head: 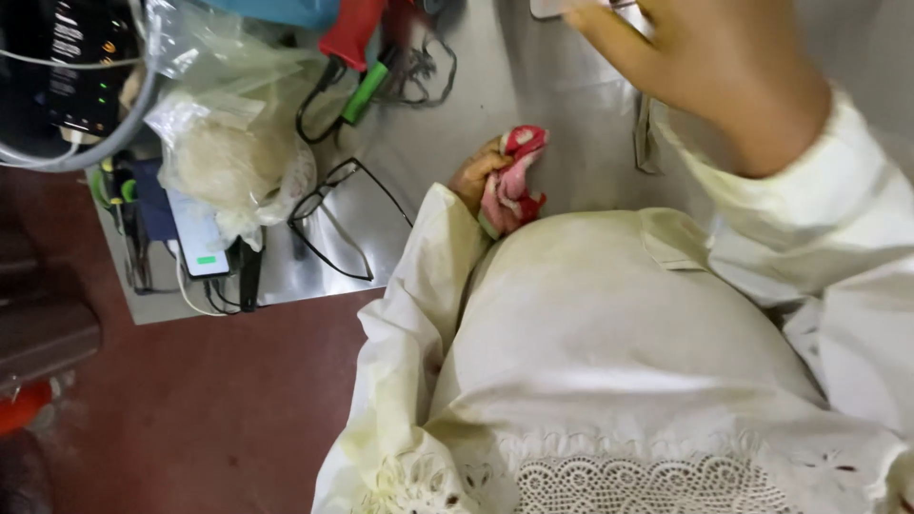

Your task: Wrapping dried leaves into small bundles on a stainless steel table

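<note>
Left hand (473, 174) fingers closed around red-pink cloth (512, 181), bunched, pressed against cream garment (609, 324) at table (533, 105) edge. Judgement: keep cloth wadded tight, no loose corner trailing; keep wrist close to garment. Right hand (709, 67) raised above table, fingers spread, holding nothing visible. Cloth: crumpled, soft, red with pink-white patches, right of black-framed glasses (338, 214). Plastic bags (228, 143) left of glasses; red-handled tool (352, 33) beyond.

I have one head-worn view, looking steeply down and close along the wearer's own cream-sleeved torso onto the steel worktop (533, 86) edge and the red floor (219, 400) beside it.
</note>
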